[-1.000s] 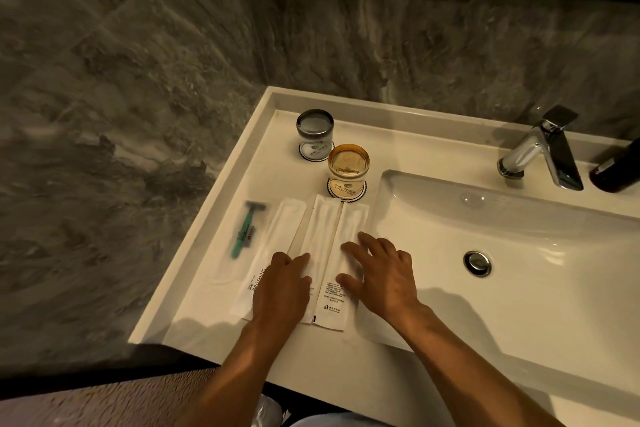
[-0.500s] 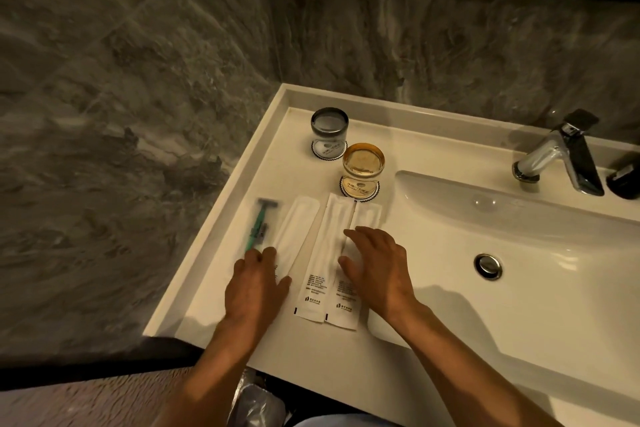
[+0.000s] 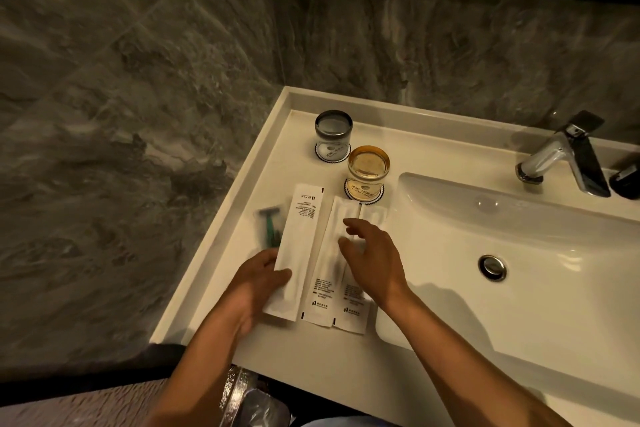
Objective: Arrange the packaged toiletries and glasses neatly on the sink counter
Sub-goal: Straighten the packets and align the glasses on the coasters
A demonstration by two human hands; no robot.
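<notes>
On the white worktop (image 3: 221,274), left of the basin (image 3: 519,253), three long white packets lie side by side, running away from the person. The left hand (image 3: 258,284) grips the left packet (image 3: 299,246) near its close end, thumb on top and fingers underneath; this packet lies with its print at the far end (the other two have theirs at the near end). It partly covers a green razor (image 3: 269,224) in a clear wrapper, which looks blurred. The right hand (image 3: 372,260) hovers over the middle packet (image 3: 329,267) and the right packet (image 3: 356,308), fingers spread and loosely curved, holding nothing; whether the fingertips touch the paper is hard to tell. Behind the packets two glasses stand, each on a round coaster: a grey glass (image 3: 333,130) near the back wall and an amber glass (image 3: 368,166) nearer, just beside the basin's edge. A chrome tap (image 3: 564,156) stands at the back right.
</notes>
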